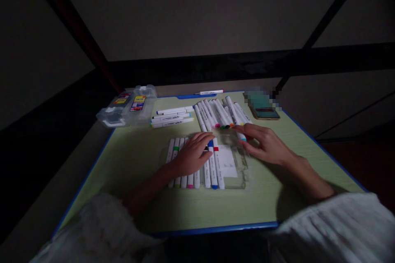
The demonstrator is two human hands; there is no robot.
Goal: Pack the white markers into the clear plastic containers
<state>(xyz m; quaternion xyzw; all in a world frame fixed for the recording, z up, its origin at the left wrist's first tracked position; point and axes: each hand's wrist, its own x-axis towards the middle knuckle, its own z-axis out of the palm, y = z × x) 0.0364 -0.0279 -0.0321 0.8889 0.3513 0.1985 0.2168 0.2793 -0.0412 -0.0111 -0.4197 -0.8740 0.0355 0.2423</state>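
My left hand [195, 154] lies palm down over a clear plastic tray [242, 172], its fingers stretched out across the markers in it. White markers [190, 181] stand side by side in the tray's left part, and a red-banded marker [219, 168] lies at the right end of the row. Beyond the tray's right corner, my right hand [267, 144] pinches a white marker with a light blue end [241, 136] between thumb and fingers. Just past it, a pile of loose white markers [216, 113] spreads with coloured ends towards me.
A small stack of markers [173, 118] lies left of the pile. At the back left sits a clear plastic case [145, 117] with yellow labels. A phone [265, 111] rests at the back right, and a single marker [211, 92] at the table's [129, 189] far edge.
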